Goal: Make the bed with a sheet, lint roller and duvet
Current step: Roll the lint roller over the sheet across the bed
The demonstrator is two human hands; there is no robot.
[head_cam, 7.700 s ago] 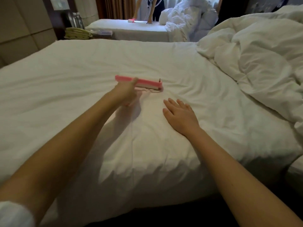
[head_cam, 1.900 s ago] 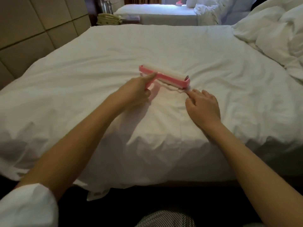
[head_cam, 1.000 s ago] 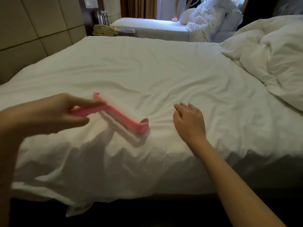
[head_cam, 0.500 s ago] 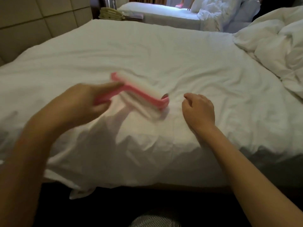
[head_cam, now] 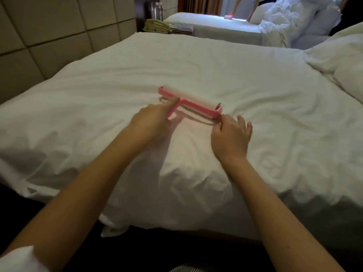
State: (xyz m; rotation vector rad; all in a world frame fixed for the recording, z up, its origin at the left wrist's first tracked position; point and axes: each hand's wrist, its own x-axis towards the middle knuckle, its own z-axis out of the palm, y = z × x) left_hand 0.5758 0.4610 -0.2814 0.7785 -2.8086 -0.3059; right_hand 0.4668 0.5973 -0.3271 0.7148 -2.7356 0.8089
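Near the middle of the bed [head_cam: 59, 169], lying crosswise on the white sheet [head_cam: 196, 63]: a pink lint roller [head_cam: 193, 102] with a white roll, one end toward 10 o'clock, the other toward 4 o'clock.

Left hand [head_cam: 151, 122] reaching in from 7 o'clock, fingers curled round the roller's pink handle, thumb laid along the stem where it meets the frame. Clamped firmly on it.

Right hand [head_cam: 230, 136] reaching in from 5 o'clock, resting on the sheet just beside the roller's 4 o'clock end. Thumb and forefinger drawn together right at the corner of the pink frame; other three fingers loosely spread and raised toward 1 o'clock. Pinching the frame or only the cloth under it: cannot tell from this angle.

Both hands close together, with only the roller's length between them.

Rumpled folds in the sheet around the hands and down the near edge toward 6 o'clock.

At 2 o'clock, a bunched white duvet [head_cam: 337, 59] heaped on the bed's far side.

At 10 o'clock, padded beige wall panels [head_cam: 49, 36]. At 12 o'clock, a telephone [head_cam: 156, 26] and clear bottles [head_cam: 158, 13], then a second bed [head_cam: 212, 26] with another person's arms [head_cam: 236, 5] leaning over it.

White sleeve [head_cam: 17, 260] at 7 o'clock.
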